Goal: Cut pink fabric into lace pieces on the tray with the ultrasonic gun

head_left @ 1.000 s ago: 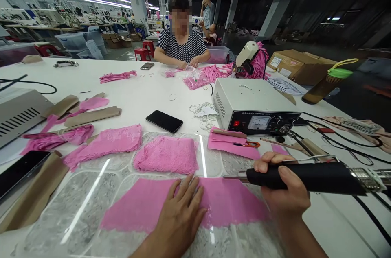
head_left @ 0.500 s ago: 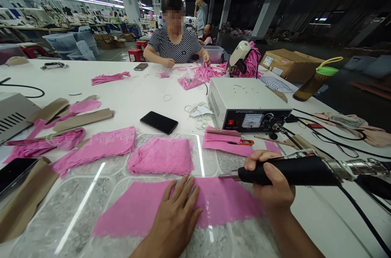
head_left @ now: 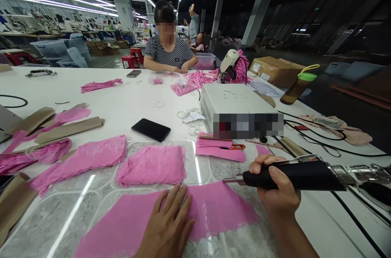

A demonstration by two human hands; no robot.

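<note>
Pink cloth panel (head_left: 210,209): one, flat on a grey mat (head_left: 61,209), beneath and to both sides of the left hand (head_left: 169,221).
Left hand: flat, fingers slightly spread, gripping nothing; laid on the panel, apparently to stop it sliding.
Right hand (head_left: 279,184): closed around a black-handled tool (head_left: 314,176), held nearly level, seemingly to bring its metal tip (head_left: 234,179) to the panel's far corner; contact unclear.
Pink lace stack (head_left: 152,164): just beyond the left hand.
Phone (head_left: 151,129): farther past it.
Metal box (head_left: 238,97): beyond the right hand, leftward.
Change since half a second ago: mat shows between tool and slanting cloth edge, where pink ran alongside; the co-worker's (head_left: 169,52) hands are closer together.
</note>
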